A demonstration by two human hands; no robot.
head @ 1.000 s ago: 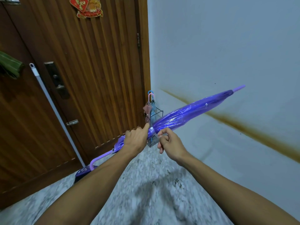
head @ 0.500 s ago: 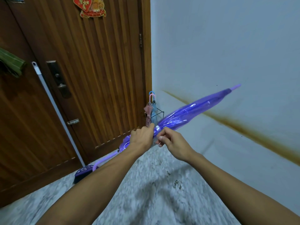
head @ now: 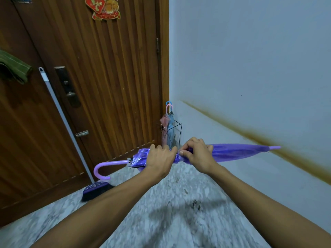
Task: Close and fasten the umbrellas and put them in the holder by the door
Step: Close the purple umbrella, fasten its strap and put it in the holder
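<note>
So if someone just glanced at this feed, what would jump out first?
The purple umbrella, folded and held level across the middle, left hand and right hand gripping it side by side. Behind them, a wire holder in the door corner holds a pink umbrella and a blue umbrella.

The purple umbrella (head: 232, 152) was tilted with its tip up toward the right wall; now it lies almost level. Its curved handle (head: 101, 169) has come higher, and both hands have moved with it.
</note>
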